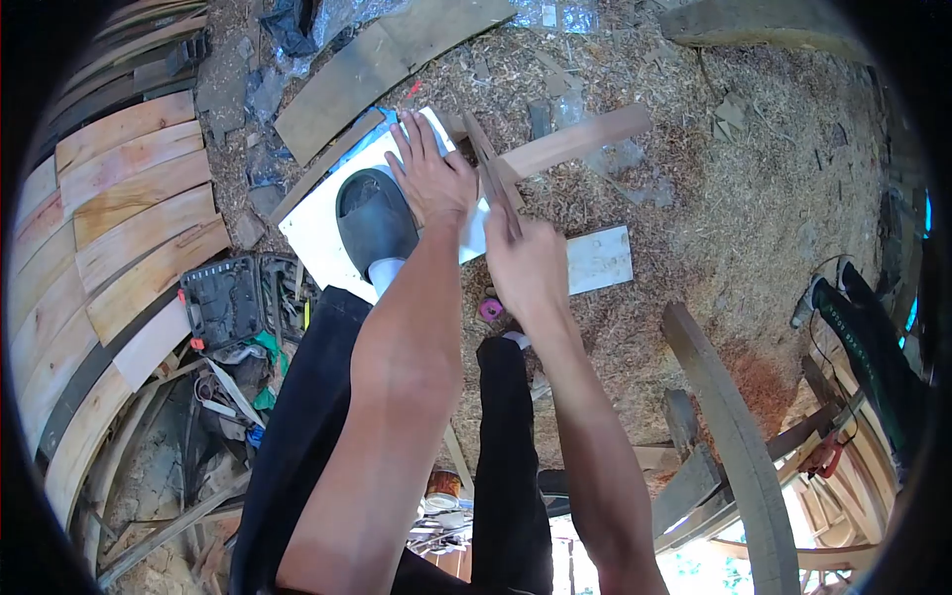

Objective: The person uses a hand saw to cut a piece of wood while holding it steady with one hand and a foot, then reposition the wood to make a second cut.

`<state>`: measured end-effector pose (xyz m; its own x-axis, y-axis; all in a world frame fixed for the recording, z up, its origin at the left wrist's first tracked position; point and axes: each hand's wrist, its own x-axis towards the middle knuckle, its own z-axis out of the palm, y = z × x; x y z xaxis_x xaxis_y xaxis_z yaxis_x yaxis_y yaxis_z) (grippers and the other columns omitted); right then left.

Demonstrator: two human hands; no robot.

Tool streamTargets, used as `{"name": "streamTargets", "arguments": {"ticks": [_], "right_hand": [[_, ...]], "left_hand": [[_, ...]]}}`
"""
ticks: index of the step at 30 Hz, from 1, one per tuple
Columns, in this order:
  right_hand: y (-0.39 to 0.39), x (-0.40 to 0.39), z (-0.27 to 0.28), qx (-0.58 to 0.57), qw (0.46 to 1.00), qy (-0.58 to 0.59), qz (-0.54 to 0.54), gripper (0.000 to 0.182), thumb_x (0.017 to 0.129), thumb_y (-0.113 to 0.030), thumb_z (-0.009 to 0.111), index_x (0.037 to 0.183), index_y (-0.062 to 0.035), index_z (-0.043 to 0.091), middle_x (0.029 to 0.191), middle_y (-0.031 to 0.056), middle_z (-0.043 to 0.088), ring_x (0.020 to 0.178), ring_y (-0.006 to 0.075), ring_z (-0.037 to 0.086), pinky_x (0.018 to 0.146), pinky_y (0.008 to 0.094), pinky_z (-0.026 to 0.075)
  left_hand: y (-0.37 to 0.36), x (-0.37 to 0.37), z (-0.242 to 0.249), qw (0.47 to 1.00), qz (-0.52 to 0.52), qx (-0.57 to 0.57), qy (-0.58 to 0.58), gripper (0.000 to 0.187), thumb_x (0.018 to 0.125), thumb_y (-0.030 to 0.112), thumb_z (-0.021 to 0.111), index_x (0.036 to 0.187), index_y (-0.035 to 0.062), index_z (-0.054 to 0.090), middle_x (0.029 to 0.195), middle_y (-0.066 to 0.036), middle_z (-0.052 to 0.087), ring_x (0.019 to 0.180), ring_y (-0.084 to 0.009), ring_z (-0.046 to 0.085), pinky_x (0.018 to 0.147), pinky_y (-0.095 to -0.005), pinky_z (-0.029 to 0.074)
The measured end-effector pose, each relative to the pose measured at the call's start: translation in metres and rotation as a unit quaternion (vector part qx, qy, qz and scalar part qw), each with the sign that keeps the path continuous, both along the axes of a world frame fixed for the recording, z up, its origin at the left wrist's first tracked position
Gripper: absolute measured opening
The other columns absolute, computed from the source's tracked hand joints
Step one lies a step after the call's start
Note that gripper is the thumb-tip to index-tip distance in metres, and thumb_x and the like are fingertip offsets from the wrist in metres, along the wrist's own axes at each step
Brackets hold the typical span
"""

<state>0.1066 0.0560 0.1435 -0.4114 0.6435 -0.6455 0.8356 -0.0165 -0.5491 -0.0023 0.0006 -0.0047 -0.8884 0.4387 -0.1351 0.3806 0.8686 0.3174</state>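
My left hand (433, 178) lies with its fingers spread on a white board (317, 226), beside my foot in a dark slipper (375, 220). My right hand (526, 260) is wrapped round the lower end of a long, thin brown tool (488, 164), whose exact kind I cannot make out. The tool slants up and left, past the right edge of the white board. A curved wooden piece (580, 141) extends right from beside the tool. Below it, a pale rectangular board (599, 261) lies on the ground next to my right hand.
Stacked curved planks (149, 213) stand at the left, above an open tool case (223, 299). A pink roll (490, 309) lies near my other foot. A curved beam (729, 426) rises at the lower right. Another person's legs (868, 337) show at the far right.
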Motion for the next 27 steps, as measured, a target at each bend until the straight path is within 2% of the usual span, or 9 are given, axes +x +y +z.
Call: {"name": "streamTargets", "arguments": {"ticks": [2, 4, 6, 11, 16, 19, 22, 26, 27], "right_hand": [[-0.011, 0.033, 0.04, -0.025, 1.0, -0.015, -0.005, 0.042, 0.092, -0.036, 0.053, 0.088, 0.002, 0.071, 0.064, 0.0252, 0.061, 0.064, 0.0396, 0.067, 0.062, 0.0466, 0.052], [-0.029, 0.067, 0.078, -0.048, 0.996, 0.006, -0.077, 0.048, 0.094, -0.032, 0.058, 0.06, 0.0024, 0.057, 0.045, 0.0068, 0.042, 0.044, 0.0108, 0.043, 0.045, 0.0362, 0.033], [-0.034, 0.09, 0.106, -0.068, 0.994, -0.03, -0.08, 0.05, 0.093, -0.031, 0.061, 0.054, 0.0001, 0.052, 0.044, 0.002, 0.036, 0.044, 0.0074, 0.036, 0.043, 0.0339, 0.028], [-0.029, 0.076, 0.077, -0.007, 0.999, -0.012, -0.03, 0.056, 0.095, -0.035, 0.057, 0.055, 0.0039, 0.053, 0.044, 0.007, 0.038, 0.044, 0.0092, 0.039, 0.043, 0.0372, 0.03], [0.008, -0.033, -0.054, 0.101, 0.991, 0.089, -0.01, 0.051, 0.093, -0.036, 0.052, 0.071, 0.0087, 0.061, 0.06, 0.0275, 0.056, 0.064, 0.0431, 0.063, 0.062, 0.0471, 0.046], [0.017, -0.049, -0.05, 0.085, 0.996, 0.015, -0.004, 0.049, 0.093, -0.035, 0.052, 0.072, 0.0088, 0.062, 0.063, 0.0291, 0.057, 0.074, 0.0465, 0.064, 0.066, 0.0475, 0.048], [0.0, -0.01, -0.009, 0.02, 1.0, 0.02, -0.012, 0.053, 0.094, -0.037, 0.051, 0.068, 0.0081, 0.061, 0.059, 0.0248, 0.058, 0.062, 0.0389, 0.064, 0.062, 0.0462, 0.046], [-0.029, 0.058, 0.068, -0.046, 0.997, -0.031, -0.057, 0.058, 0.096, -0.039, 0.054, 0.055, 0.0013, 0.05, 0.046, 0.0035, 0.04, 0.048, 0.0093, 0.037, 0.046, 0.0358, 0.032], [-0.034, 0.07, 0.087, -0.058, 0.996, -0.043, -0.059, 0.05, 0.095, -0.037, 0.056, 0.063, 0.0016, 0.058, 0.047, 0.0105, 0.046, 0.045, 0.0174, 0.047, 0.046, 0.0368, 0.037]], "left_hand": [[0.001, 0.002, -0.002, 1.0, -0.002, 0.001, 0.006, 0.071, 0.082, 0.02, 0.043, 0.149, 0.0022, 0.029, 0.159, -0.013, 0.021, 0.149, -0.03, 0.012, 0.119, -0.0514, 0.008], [0.0, 0.001, -0.001, 1.0, 0.002, 0.008, 0.003, 0.07, 0.082, 0.021, 0.043, 0.149, 0.0017, 0.03, 0.159, -0.013, 0.021, 0.148, -0.0302, 0.012, 0.119, -0.0515, 0.008], [-0.001, 0.001, -0.001, 1.0, 0.003, 0.009, 0.003, 0.07, 0.082, 0.021, 0.043, 0.149, 0.0017, 0.03, 0.159, -0.013, 0.021, 0.148, -0.0301, 0.012, 0.119, -0.0515, 0.008], [-0.002, 0.005, 0.002, 1.0, 0.002, 0.008, -0.006, 0.07, 0.082, 0.021, 0.042, 0.149, 0.0017, 0.03, 0.159, -0.013, 0.022, 0.149, -0.0302, 0.011, 0.119, -0.0514, 0.007], [-0.001, -0.001, -0.001, 1.0, -0.001, 0.029, -0.01, 0.071, 0.081, 0.019, 0.044, 0.149, 0.0015, 0.029, 0.158, -0.013, 0.023, 0.149, -0.0304, 0.012, 0.119, -0.0516, 0.007], [-0.003, 0.0, -0.001, 0.999, -0.01, 0.04, 0.007, 0.072, 0.081, 0.019, 0.045, 0.149, 0.0015, 0.029, 0.158, -0.013, 0.022, 0.149, -0.0301, 0.011, 0.119, -0.0518, 0.006], [0.0, 0.0, 0.005, 1.0, -0.002, 0.01, -0.013, 0.072, 0.081, 0.02, 0.044, 0.149, 0.0013, 0.029, 0.159, -0.013, 0.022, 0.149, -0.03, 0.011, 0.119, -0.052, 0.006], [0.0, 0.001, -0.001, 1.0, 0.003, 0.022, -0.001, 0.072, 0.081, 0.02, 0.044, 0.148, 0.0007, 0.029, 0.158, -0.014, 0.022, 0.149, -0.0304, 0.011, 0.119, -0.0521, 0.006], [-0.001, 0.001, 0.001, 1.0, -0.001, 0.025, 0.0, 0.072, 0.081, 0.021, 0.044, 0.149, 0.0006, 0.028, 0.158, -0.014, 0.021, 0.149, -0.0305, 0.01, 0.119, -0.0519, 0.006]]}}
